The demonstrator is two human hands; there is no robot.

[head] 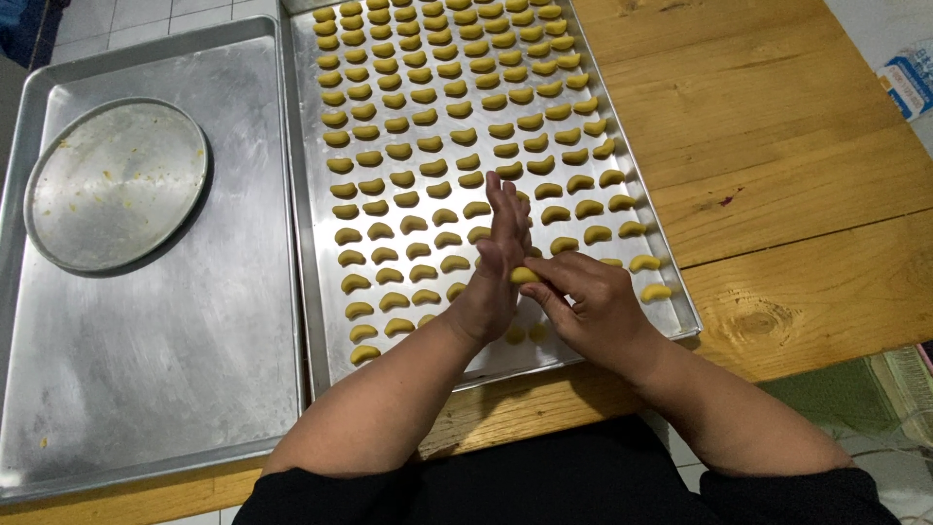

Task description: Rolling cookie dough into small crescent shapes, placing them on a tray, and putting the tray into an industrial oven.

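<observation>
At the left edge of the worktop (777, 165) lies a large steel tray (175, 389), and on its far half rests a round metal pan (117, 185) speckled with yellow crumbs. Just beside it, toward the middle of the worktop, sits the baking sheet (313, 292), filled with rows of small yellow crescent-shaped dough pieces (408, 180) that reach nearly to its near edge.

Your left hand (496, 267) stands on edge over the near right part of the baking sheet, fingers straight and pressed together, palm facing right. Against that palm you hold a piece of yellow dough (525, 276). Your right hand (588, 306) meets it from the right: its grip pinches the dough between thumb and fingertips, with the other fingers curled in. Both hands hover above the last rows of crescents, close to the sheet's near right corner.

At the far right corner of the worktop a blue and white packet (909, 83) pokes into view.
</observation>
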